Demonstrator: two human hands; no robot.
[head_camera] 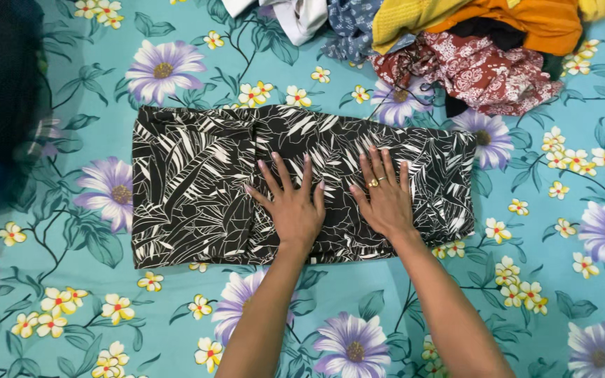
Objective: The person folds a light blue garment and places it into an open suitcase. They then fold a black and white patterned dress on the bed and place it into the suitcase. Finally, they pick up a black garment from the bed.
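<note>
A dark blurred mass [1,98] is seen at the far left edge; what it is cannot be told. A teal bedsheet [71,294] printed with purple and yellow flowers is spread beneath everything. On it, at the centre of the view, a black-and-white leaf-print garment [190,189] is laid flat in a folded rectangle. Its long axis is set left to right across the view, with the short sides facing the left and right edges. A vertical fold line is seen near its middle.

The left hand [292,206] is pressed flat on the garment just right of that fold, fingers spread and pointing away from the person, nothing grasped. The right hand [385,197] is laid just beside it, also open and flat on the cloth, with a ring worn on one finger.

At the upper right a pile of mixed clothes [470,42] is heaped, apart from the folded garment.
</note>
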